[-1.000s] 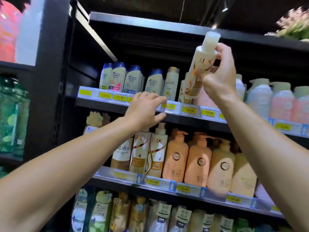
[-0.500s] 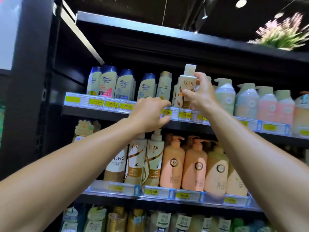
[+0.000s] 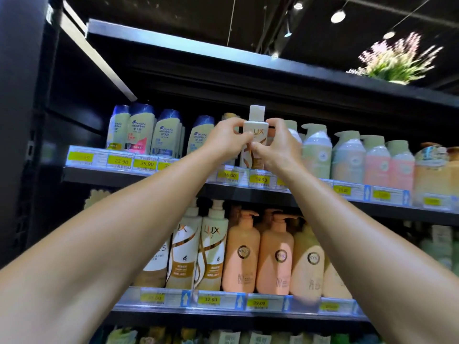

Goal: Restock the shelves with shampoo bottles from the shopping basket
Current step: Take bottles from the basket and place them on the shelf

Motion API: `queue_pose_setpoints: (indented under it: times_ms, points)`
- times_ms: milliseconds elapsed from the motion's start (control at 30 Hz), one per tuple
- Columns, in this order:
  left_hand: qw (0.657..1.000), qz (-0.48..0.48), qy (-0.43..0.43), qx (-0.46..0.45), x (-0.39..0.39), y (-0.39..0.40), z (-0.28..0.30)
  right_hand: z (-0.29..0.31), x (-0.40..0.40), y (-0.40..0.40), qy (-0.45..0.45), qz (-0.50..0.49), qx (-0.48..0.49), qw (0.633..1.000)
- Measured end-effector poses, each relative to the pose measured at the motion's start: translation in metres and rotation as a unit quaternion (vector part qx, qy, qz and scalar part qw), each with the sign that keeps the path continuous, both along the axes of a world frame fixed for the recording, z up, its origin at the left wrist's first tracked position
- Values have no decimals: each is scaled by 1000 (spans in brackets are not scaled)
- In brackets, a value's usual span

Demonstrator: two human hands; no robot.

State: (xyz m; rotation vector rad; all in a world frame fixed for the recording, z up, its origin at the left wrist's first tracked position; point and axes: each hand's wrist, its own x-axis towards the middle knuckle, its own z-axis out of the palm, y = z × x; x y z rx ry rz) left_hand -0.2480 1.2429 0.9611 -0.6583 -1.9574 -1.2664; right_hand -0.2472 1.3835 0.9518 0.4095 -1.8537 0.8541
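A white and gold Lux shampoo bottle (image 3: 256,135) stands upright on the upper shelf (image 3: 139,176), above the 19.90 price tag. My left hand (image 3: 224,140) grips its left side and my right hand (image 3: 279,145) grips its right side, fingertips meeting over the label. Its square white cap rises above both hands. The bottle's base is hidden behind the shelf's price rail. No shopping basket is in view.
Blue-capped white bottles (image 3: 139,132) fill the upper shelf to the left; pale green and pink pump bottles (image 3: 347,155) stand to the right. Tall Lux pump bottles (image 3: 211,247) and peach pump bottles (image 3: 242,252) line the shelf below. A potted plant (image 3: 395,63) sits on top.
My right hand brought the Lux bottle down from head height onto the upper shelf. My left hand rose from the shelf edge and closed on the bottle's left side.
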Motion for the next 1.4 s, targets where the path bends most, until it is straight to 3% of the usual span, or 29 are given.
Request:
queue_pose_setpoints:
  times_ms: [100, 167, 400, 633, 1133, 1400]
  points:
    - [997, -53, -43, 37, -4, 5, -2, 2, 2, 6, -20, -8, 35, 999]
    - [997, -59, -48, 15, -7, 7, -2, 3, 6, 13, -16, -31, 86, 996]
    - [999, 13, -41, -19, -13, 21, 5, -26, 18, 50, 15, -58, 130, 990]
    - [996, 47, -70, 6, -20, 30, 6, -77, 16, 80, 23, -102, 269, 957]
    - [986, 155, -57, -23, -5, 46, 5, -78, 14, 93, 29, -99, 314, 944]
    - [957, 260, 41, -117, 33, 32, -32, -82, 22, 103, 36, -81, 296, 951]
